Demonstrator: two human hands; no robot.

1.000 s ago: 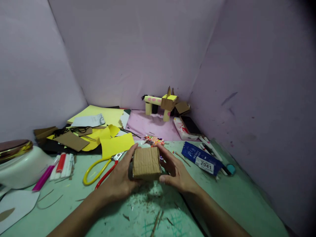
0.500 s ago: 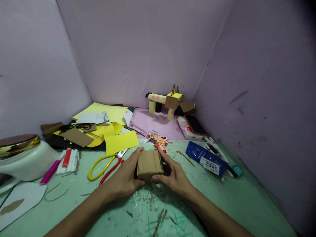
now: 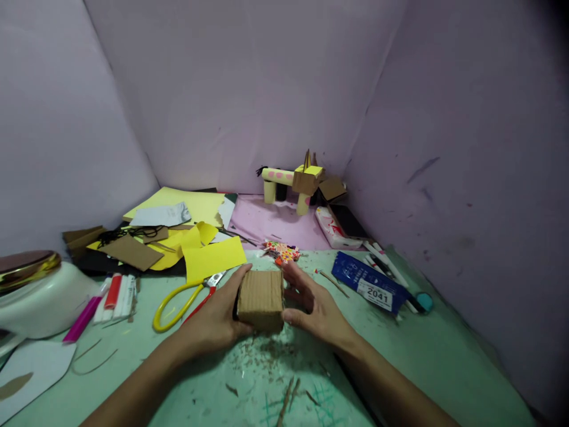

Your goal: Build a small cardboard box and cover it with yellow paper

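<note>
A small cardboard box (image 3: 261,292) is held over the table, its ridged top face towards me. My left hand (image 3: 224,314) grips it from the left, thumb at the near lower edge and fingers along the far side. Just off its right side is my right hand (image 3: 315,308), fingers spread and curved, the thumb close to the box's edge. Brown crumbs (image 3: 267,356) of cardboard lie below the box. Beside my left hand are scissors (image 3: 178,305) with one yellow and one red handle.
Yellow paper (image 3: 216,259) and cardboard scraps (image 3: 133,252) pile up at the left. A paper-and-cardboard animal figure (image 3: 280,175) stands at the back. Right of my hands lie a blue packet (image 3: 360,276), pens and a phone (image 3: 347,222). Markers (image 3: 116,299) and a white mug (image 3: 40,302) are far left.
My right hand has loosened from the box's right side and its fingers have spread. The box has shifted slightly left in my left hand. The view has turned a little.
</note>
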